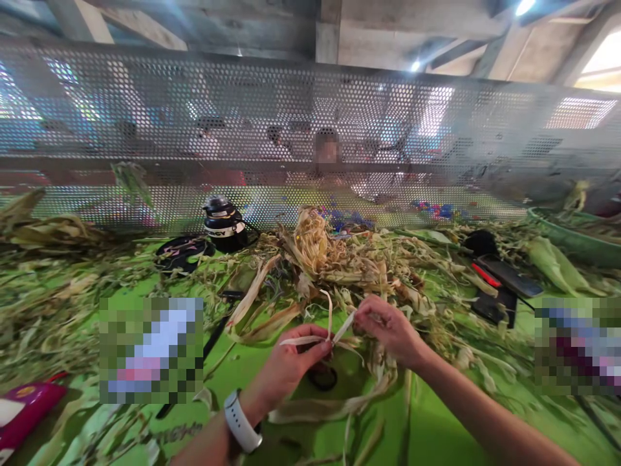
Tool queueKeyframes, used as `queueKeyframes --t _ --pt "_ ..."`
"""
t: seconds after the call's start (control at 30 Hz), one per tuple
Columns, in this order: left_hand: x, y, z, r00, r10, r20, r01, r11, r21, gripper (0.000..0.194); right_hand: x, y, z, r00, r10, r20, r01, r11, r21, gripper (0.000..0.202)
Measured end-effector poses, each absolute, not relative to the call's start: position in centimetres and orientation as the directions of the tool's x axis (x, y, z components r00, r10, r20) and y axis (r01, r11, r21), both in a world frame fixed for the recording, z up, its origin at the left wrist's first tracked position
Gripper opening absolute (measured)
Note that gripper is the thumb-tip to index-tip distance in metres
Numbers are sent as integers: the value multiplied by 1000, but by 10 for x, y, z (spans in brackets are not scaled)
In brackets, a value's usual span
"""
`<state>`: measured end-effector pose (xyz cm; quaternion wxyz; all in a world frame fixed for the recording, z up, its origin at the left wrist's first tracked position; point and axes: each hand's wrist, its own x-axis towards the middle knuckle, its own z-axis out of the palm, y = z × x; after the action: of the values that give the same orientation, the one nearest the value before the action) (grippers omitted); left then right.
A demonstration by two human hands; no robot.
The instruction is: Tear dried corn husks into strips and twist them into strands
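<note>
Pinched between the thumb and fingers of my left hand (301, 356) are pale strips of corn husk (330, 314), which meet at one crossing point. One strip stands up and curls over at its tip, and another points left across the fingers. My right hand (385, 327) grips the end of a husk strip (343, 329) that runs from that crossing up to the right. Under my hands a dark ring (323, 378) lies on the green tabletop (339, 437). Long husk strips (325, 410) spread below it.
A heap of dried corn husk (313, 246) rises ahead, before a perforated metal screen (272, 129) with people behind it. A black bottle (226, 223) stands left of the heap. At right lie a phone (512, 275) and a green basin (582, 239). A magenta object (33, 408) sits at lower left.
</note>
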<state>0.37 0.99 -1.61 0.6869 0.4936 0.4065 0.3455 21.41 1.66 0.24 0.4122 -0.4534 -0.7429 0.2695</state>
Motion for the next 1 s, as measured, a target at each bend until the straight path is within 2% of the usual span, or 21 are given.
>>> queueKeyframes --t 0.13,0.2,0.27,0.33,0.43,0.5,0.67,0.83,0.9,1.0 --pt "4 9 -13 445 867 -227 -115 306 945 28 246 32 11 51 894 445 516 358 -778 28" --pt "3 8 -11 446 865 -230 -137 321 937 28 259 38 16 69 851 520 678 342 -651 31" --pt "2 8 -10 450 863 -229 -158 329 931 27 261 38 18 -19 775 632 841 354 -408 26" --pt "1 7 -10 451 863 -226 -180 336 924 27 254 32 16 -191 693 695 885 428 -183 19" --pt "0 8 -10 443 866 -233 -211 353 912 25 232 16 9 -535 526 661 736 674 60 29" --pt "-1 8 -9 448 863 -233 -214 357 909 23 219 5 5 -666 409 624 611 778 143 34" --pt "0 7 -3 489 840 -233 -182 360 915 24 202 -8 3 -738 286 612 477 862 172 20" --pt "-1 9 -1 501 837 -219 -107 311 945 26 201 -8 -1 -711 290 640 496 853 164 17" --pt "-1 9 -1 495 849 -186 -9 218 976 24 204 -6 -5 -686 330 648 537 831 146 21" --pt "1 9 -2 492 869 -51 117 -8 993 16 205 -3 -9 -668 399 627 578 810 100 23"
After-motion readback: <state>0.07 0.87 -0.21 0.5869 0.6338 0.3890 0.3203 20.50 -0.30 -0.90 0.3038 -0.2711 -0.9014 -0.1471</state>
